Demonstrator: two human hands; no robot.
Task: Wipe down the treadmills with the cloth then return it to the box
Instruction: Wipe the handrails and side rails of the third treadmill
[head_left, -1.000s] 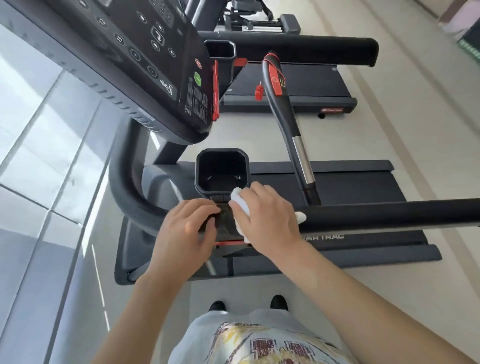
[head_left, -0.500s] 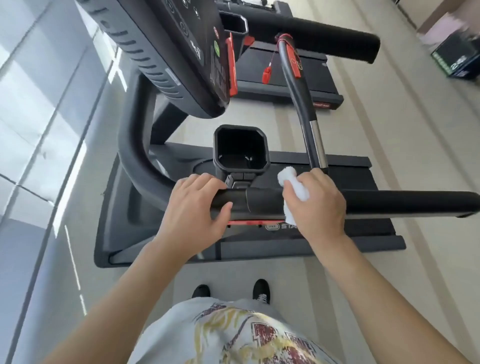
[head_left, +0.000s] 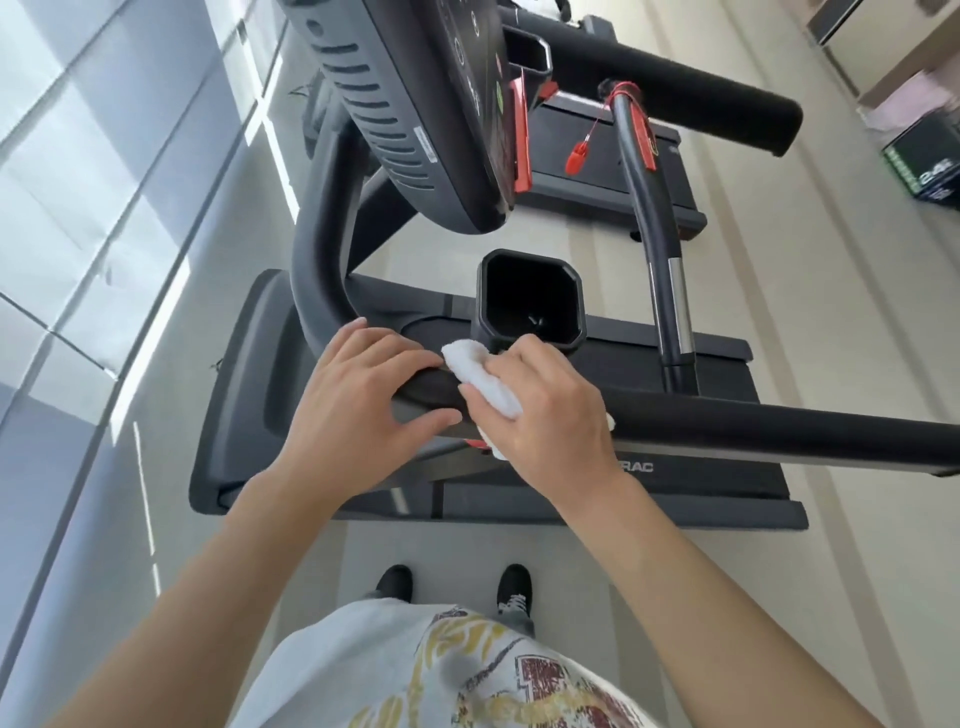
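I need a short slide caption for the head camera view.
Right hand presses a white cloth onto the treadmill handrail while the left hand steadies it.

Bright daylight came from the left, striping the floor (head_left: 156, 291); wide-angle edges bowed, right corner box (head_left: 924, 166) motion-blurred.

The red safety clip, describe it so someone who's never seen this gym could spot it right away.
Start at the big dark treadmill console hanging over the near treadmill. Look right of it to the curved black upright handle. From a red cord tied round the handle's top, the red safety clip dangles freely to its left. It is the only small loose red piece; the other red parts are fixed strips.
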